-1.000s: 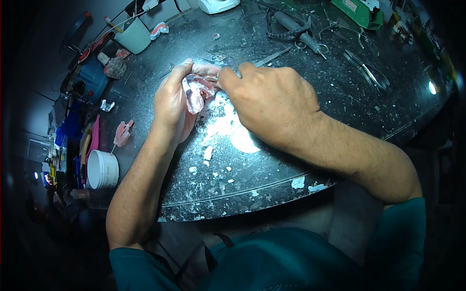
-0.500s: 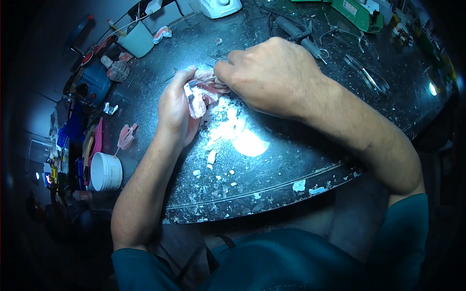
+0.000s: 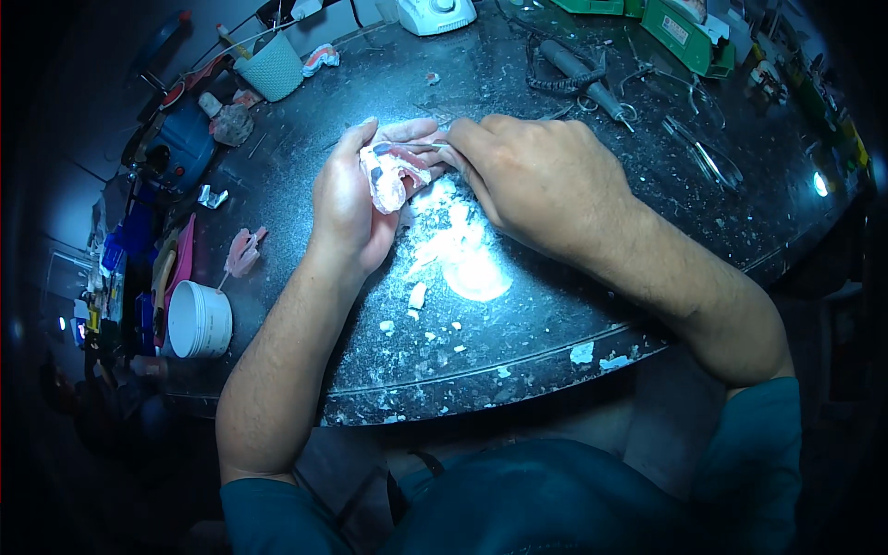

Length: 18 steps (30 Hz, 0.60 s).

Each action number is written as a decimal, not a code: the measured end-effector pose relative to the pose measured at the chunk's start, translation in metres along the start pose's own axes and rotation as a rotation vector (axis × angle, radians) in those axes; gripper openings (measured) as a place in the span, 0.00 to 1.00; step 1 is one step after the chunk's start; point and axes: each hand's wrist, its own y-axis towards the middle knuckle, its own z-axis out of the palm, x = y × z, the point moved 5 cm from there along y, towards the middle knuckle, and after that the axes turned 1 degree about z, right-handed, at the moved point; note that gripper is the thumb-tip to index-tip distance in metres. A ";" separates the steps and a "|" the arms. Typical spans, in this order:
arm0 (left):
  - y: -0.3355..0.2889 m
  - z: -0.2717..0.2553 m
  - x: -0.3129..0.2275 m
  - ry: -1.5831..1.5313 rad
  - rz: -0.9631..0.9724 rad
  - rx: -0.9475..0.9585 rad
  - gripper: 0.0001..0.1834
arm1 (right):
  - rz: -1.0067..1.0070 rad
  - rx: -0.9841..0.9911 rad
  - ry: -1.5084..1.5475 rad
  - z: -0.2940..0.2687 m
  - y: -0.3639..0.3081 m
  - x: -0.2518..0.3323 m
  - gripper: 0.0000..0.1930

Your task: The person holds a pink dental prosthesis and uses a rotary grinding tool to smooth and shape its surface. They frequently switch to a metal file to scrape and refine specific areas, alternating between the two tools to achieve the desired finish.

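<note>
My left hand point(image 3: 340, 199) is curled around a pink denture piece point(image 3: 389, 191) crusted with white plaster, its fingers cupped behind it. My right hand point(image 3: 555, 176) is closed on a thin metal tool point(image 3: 427, 145), whose shaft reaches left to the denture piece. The tool's tip is too small to make out, and its handle is hidden in my right fist. Under both hands, white plaster crumbs point(image 3: 435, 245) lie brightly lit on the dark bench point(image 3: 546, 305).
At the left stand a white tub point(image 3: 200, 320) and a loose pink piece point(image 3: 243, 252). Farther back are a pale woven cup point(image 3: 272, 70), a white device point(image 3: 435, 15) and a green bin point(image 3: 683, 39). A grey corded handpiece point(image 3: 578, 74) and metal tweezers point(image 3: 703, 155) lie at the right.
My right hand has moved slightly right and down, uncovering more of the tool's shaft. The denture piece has turned slightly in my left hand. The whole view has shifted a little.
</note>
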 end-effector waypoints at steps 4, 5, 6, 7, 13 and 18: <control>0.000 0.002 -0.003 0.101 -0.049 0.030 0.29 | -0.017 -0.029 -0.029 -0.004 0.000 -0.001 0.10; 0.001 0.000 -0.003 0.143 -0.076 0.045 0.29 | -0.032 -0.046 -0.037 -0.005 0.000 -0.003 0.10; 0.003 -0.003 -0.003 0.151 -0.098 0.052 0.28 | -0.046 -0.064 -0.046 -0.007 0.000 -0.005 0.10; 0.001 -0.001 -0.004 0.218 -0.106 0.073 0.28 | -0.059 -0.076 -0.059 -0.009 -0.001 -0.006 0.09; -0.002 0.008 -0.008 0.241 -0.112 0.120 0.17 | -0.077 -0.085 -0.101 -0.009 -0.004 -0.002 0.10; 0.008 -0.007 -0.002 0.017 -0.055 0.219 0.20 | -0.079 -0.101 -0.018 -0.014 0.001 -0.009 0.13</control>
